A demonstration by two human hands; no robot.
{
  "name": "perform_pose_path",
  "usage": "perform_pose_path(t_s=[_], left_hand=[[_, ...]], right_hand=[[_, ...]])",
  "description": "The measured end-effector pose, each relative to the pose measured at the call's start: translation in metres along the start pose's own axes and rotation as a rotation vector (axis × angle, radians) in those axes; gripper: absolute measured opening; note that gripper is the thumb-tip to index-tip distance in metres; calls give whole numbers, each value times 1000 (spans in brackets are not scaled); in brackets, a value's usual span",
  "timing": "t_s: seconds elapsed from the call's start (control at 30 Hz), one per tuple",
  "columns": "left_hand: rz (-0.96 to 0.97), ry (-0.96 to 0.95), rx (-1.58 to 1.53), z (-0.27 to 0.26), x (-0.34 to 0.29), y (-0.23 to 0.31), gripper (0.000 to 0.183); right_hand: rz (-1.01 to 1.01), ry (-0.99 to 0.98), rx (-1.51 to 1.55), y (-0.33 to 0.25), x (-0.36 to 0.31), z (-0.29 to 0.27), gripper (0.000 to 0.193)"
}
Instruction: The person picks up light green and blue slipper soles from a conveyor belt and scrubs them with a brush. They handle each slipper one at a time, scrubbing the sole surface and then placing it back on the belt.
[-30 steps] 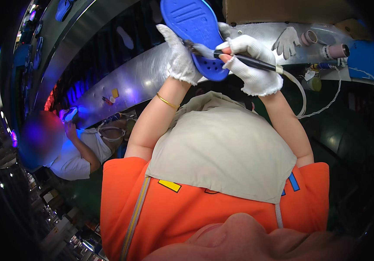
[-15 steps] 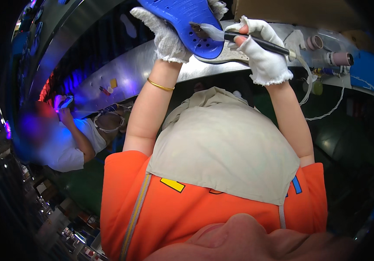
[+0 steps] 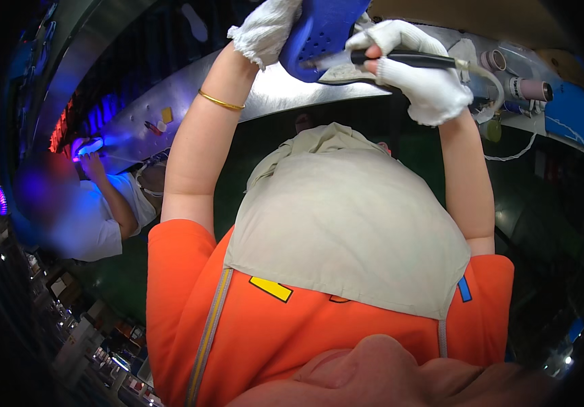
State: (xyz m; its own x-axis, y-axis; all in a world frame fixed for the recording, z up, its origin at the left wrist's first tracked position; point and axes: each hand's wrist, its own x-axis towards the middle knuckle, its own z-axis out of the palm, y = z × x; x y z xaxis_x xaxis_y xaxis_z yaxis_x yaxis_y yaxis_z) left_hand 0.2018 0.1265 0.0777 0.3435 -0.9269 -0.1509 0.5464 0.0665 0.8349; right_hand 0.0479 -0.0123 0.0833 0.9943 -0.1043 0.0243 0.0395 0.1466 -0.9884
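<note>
My left hand (image 3: 265, 32), in a white glove, grips the side of a blue shoe piece (image 3: 329, 27) that has small round holes near its lower end. The piece is raised above the metal bench, and its top runs out of the picture. In my gloved right hand (image 3: 417, 74), with thumb and fingertip bare, is a brush (image 3: 407, 60) with a black handle and a pale tube at its back end. Its bristles lie against the lower, holed end of the blue piece. A dark-edged shape beneath is mostly hidden.
A metal bench (image 3: 285, 91) curves across. Pink-capped containers (image 3: 535, 90), cords and a blue sheet (image 3: 577, 112) lie at the right. A cardboard surface (image 3: 455, 13) is behind. At the left a person (image 3: 95, 217) works under blue light.
The blue shoe piece has tilted more upright and moved up and right. My left hand has risen with it. The brush stays at its holed end, turned more level.
</note>
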Motion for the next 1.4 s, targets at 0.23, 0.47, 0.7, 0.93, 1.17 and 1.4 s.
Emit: perform_pose_path(t_s=[0.23, 0.47, 0.7, 0.93, 1.17, 1.4], left_hand=[[-148, -82, 61, -4, 6, 2, 76], [-180, -68, 164, -1, 9, 4, 73], [-182, -35, 214, 0, 13, 4, 70], [120, 176, 269, 15, -2, 16, 67], [44, 55, -449, -7, -27, -13, 82], [78, 26, -809, 0, -22, -62, 55]], right_hand=[[133, -148, -499, 16, 8, -6, 9], [-97, -53, -502, 8, 11, -10, 11], [-83, -73, -357, -6, 11, -16, 7], [-146, -108, -37, -8, 11, -28, 25], [-243, 74, -186, -5, -1, -20, 19], [-315, 404, -422, 16, -2, -23, 18]])
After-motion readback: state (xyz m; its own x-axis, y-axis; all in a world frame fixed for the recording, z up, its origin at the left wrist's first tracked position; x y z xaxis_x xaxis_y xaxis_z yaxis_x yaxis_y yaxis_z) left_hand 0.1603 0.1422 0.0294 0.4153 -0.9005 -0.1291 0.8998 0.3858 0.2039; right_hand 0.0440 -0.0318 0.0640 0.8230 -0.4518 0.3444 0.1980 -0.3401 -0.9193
